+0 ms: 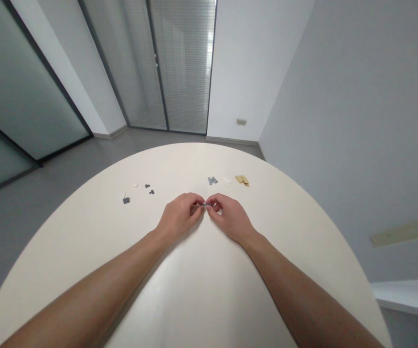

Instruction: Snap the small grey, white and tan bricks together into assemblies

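My left hand (pixel 180 216) and my right hand (pixel 230 217) meet fingertip to fingertip over the middle of the round cream table (pixel 85 251). Both are pinched shut on one tiny grey piece (pixel 204 205) held between them just above the tabletop. Its shape is too small to make out. Beyond my hands lie small loose pieces: a grey piece (pixel 212 181), a white piece (pixel 227 180) and a tan piece (pixel 242 180).
To the far left on the table lie several more small bits: two dark ones (pixel 149 188), a dark grey one (pixel 126 200) and a white one (pixel 135 185). Glass partitions and a blinded door stand behind; a grey wall runs along the right.
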A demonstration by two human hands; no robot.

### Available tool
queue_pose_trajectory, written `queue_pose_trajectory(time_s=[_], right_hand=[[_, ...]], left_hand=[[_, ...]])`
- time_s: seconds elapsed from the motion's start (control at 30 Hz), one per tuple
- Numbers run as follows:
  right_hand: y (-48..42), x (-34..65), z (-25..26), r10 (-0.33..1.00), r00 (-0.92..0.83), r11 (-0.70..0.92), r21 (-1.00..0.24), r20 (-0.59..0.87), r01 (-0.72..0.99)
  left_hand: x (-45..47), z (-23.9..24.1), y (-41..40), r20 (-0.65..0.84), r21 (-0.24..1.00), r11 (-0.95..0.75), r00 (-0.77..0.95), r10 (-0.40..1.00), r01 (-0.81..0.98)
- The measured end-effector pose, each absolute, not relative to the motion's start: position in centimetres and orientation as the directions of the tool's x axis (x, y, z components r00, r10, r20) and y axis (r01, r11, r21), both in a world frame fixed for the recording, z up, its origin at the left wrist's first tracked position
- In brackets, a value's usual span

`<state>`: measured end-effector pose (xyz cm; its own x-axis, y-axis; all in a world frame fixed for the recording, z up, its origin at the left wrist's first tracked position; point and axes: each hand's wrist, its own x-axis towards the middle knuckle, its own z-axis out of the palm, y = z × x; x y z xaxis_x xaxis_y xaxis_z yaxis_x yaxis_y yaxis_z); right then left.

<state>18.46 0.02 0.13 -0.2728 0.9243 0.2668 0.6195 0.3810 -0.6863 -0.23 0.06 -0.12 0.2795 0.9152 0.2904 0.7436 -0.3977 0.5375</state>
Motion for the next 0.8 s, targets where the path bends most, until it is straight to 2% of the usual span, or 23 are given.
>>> queue_pose_trajectory(time_s=[0.8], right_hand=[[0.08, 18.46, 0.17, 0.923, -0.27, 0.384, -0.667, 0.273, 0.639]], left_hand=[[-0.2, 0.15, 0.01, 0.277, 0.528, -0.386, 0.276, 0.92, 0.757]])
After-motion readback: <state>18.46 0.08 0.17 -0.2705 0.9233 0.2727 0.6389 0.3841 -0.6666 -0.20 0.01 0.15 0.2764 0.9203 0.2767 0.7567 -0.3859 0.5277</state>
